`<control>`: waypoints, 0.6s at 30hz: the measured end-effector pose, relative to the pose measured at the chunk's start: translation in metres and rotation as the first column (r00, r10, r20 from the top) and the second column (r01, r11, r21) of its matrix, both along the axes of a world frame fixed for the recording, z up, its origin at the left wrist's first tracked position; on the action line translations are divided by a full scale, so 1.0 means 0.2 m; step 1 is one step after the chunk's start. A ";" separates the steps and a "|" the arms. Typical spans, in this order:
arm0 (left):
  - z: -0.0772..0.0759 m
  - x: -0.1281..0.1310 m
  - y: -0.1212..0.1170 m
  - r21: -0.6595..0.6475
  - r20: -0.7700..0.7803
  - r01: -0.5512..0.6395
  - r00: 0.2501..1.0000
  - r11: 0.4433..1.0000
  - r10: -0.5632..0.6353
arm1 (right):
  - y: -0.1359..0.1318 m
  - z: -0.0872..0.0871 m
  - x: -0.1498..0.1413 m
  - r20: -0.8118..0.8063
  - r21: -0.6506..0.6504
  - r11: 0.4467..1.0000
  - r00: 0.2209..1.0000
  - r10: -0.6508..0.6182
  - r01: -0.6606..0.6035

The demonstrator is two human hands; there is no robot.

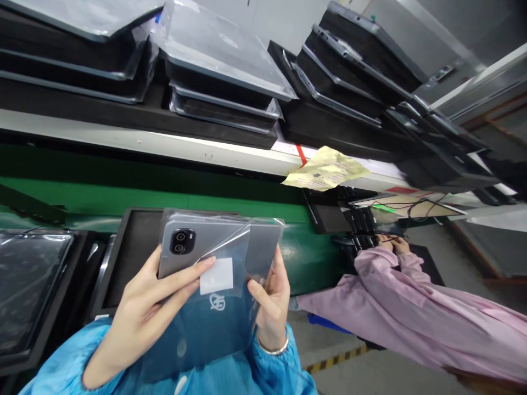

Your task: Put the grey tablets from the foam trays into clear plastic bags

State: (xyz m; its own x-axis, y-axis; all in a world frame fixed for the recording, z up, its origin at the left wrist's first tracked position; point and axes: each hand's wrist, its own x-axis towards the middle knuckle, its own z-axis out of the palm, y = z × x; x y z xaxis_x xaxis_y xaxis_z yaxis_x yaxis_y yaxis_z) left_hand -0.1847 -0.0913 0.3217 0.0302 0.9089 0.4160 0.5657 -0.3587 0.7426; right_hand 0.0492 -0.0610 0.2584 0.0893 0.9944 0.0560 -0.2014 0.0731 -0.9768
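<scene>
A grey tablet (230,233) in a clear plastic sleeve is held up in front of me, its back with the dual camera facing me. My left hand (152,302) grips its left side, with two fingers stretched across the back to the edge of a white label (217,276). My right hand (272,299) holds the right edge, thumb on the back face and fingers behind. The lower part of the sleeve hangs over my blue sleeves and body. Below and behind the tablet lies a black tray (129,258), partly hidden.
Stacks of bagged tablets (230,46) with black foam trays stand on the shelf above. A yellow printed paper (327,169) hangs over the shelf edge. Another tray with a wrapped tablet (31,291) lies at left. A co-worker in pink (391,307) works at the right.
</scene>
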 end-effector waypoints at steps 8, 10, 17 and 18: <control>0.01 0.02 0.03 -0.053 0.042 -0.024 0.999 0.998 0.026 | 0.02 0.02 -0.02 -0.021 -0.054 0.998 1.000 0.012 -0.013; 0.00 0.02 0.04 -0.070 0.047 -0.031 0.998 0.997 0.034 | 0.02 0.02 -0.02 -0.026 -0.071 0.997 0.999 0.019 -0.021; 0.01 0.03 0.04 -0.108 0.078 -0.052 0.995 0.993 0.061 | 0.03 0.02 -0.04 -0.078 -0.119 0.993 0.997 0.019 -0.028; 0.01 0.03 0.04 -0.109 0.077 -0.052 0.995 0.993 0.061 | 0.03 0.02 -0.04 -0.073 -0.125 0.992 0.997 0.017 -0.026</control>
